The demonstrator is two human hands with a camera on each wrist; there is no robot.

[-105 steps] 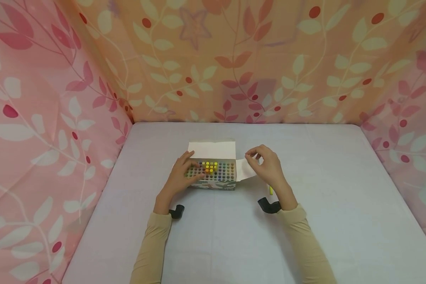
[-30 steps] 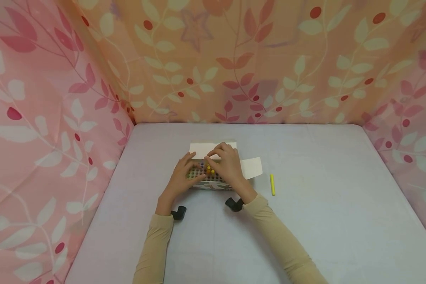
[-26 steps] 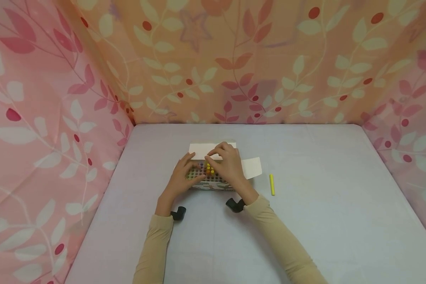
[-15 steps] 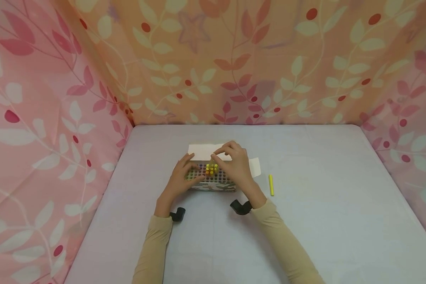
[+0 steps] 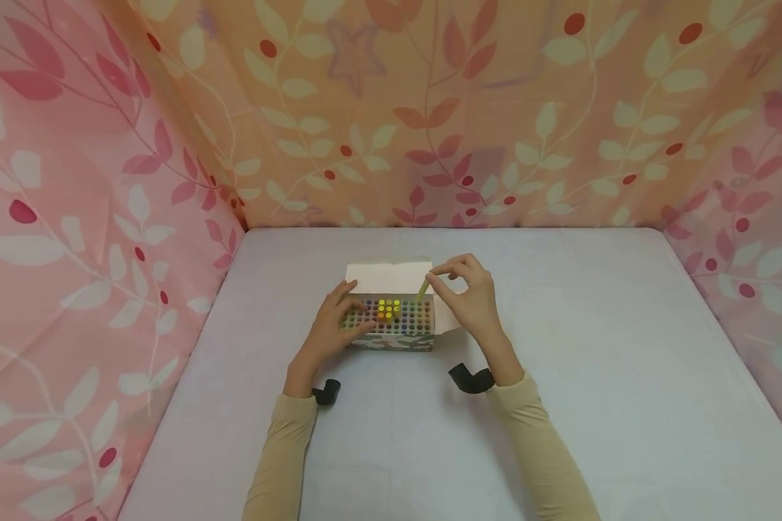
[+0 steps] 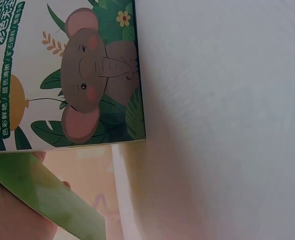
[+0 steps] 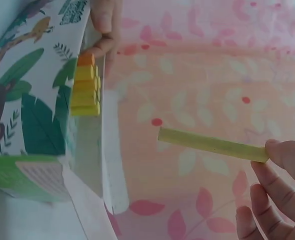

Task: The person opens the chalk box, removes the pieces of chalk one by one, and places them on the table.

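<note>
A chalk box [image 5: 391, 342] printed with cartoon animals stands with its lid open, a grid of coloured chalk ends showing inside. Several yellow chalks [image 5: 389, 307] stick up above the others, along with an orange chalk [image 7: 86, 59]. My left hand [image 5: 328, 320] holds the box's left end, its fingers bent over the rim. Beyond the box's right end, my right hand [image 5: 474, 293] pinches a pale yellow-green chalk stick [image 7: 212, 145] by one end between thumb and fingertips. In the head view this stick tilts over the box's back right corner, its lower end near the holes.
The raised white back flap [image 5: 387, 276] stands behind the chalks, and a side flap [image 5: 444, 318] juts out to the right, partly behind my right hand. A white cloth [image 5: 391, 449] covers the table; patterned curtains [image 5: 534, 108] hang around it.
My right hand has lifted the yellow-green chalk from among the yellow ones and carried it rightward. The loose yellow chalk on the table is now hidden behind my right wrist. My left hand stays put.
</note>
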